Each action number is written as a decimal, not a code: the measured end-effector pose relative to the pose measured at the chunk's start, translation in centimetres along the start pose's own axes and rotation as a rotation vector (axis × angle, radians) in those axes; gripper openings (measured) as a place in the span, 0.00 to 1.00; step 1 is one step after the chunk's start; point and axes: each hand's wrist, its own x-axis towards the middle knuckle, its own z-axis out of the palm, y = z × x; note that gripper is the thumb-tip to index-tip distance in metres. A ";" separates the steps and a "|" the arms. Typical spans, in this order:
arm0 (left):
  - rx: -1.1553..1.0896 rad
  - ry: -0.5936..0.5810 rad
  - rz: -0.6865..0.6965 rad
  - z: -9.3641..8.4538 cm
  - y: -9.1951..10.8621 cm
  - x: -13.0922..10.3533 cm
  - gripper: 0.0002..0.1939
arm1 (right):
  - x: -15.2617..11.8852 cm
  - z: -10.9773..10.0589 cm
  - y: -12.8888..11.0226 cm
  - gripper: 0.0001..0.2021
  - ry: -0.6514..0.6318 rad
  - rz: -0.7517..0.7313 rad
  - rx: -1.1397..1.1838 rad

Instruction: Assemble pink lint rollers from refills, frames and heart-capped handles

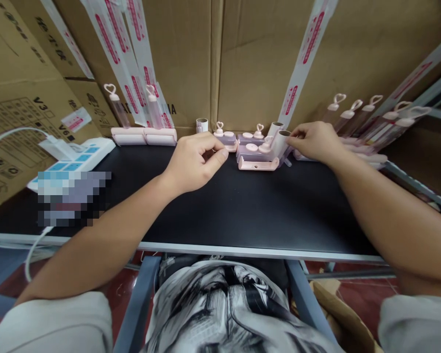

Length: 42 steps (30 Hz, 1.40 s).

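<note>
With right hand (312,141), touching white, cardboard-like tube (280,143); with left hand (194,162), curling; unclear whether grasping with either; probably handling light, stiff; best taking mid-wall.

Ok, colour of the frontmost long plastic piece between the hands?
Long plastic piece: pale pink, best seen in the head view.

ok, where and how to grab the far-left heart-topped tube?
Probably pinch the far-left heart-topped tube by its clear body just under the cap, coming from the front: that slim length stands exposed above the pink holder, cardboard rises behind it, and the heart loop looks thin.
</note>
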 end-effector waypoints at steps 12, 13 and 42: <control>-0.047 -0.135 0.112 1.1 -1.2 -0.5 0.17 | -5.9 -2.4 -5.8 0.19 -0.295 0.091 1.242; -0.062 -0.154 0.175 1.5 -1.3 -0.6 0.22 | -6.7 -1.2 -7.0 0.23 -0.383 0.108 1.322; -0.043 -0.240 -0.018 1.5 -0.7 -1.1 0.23 | -7.7 0.8 -7.3 0.23 -0.181 -0.345 1.077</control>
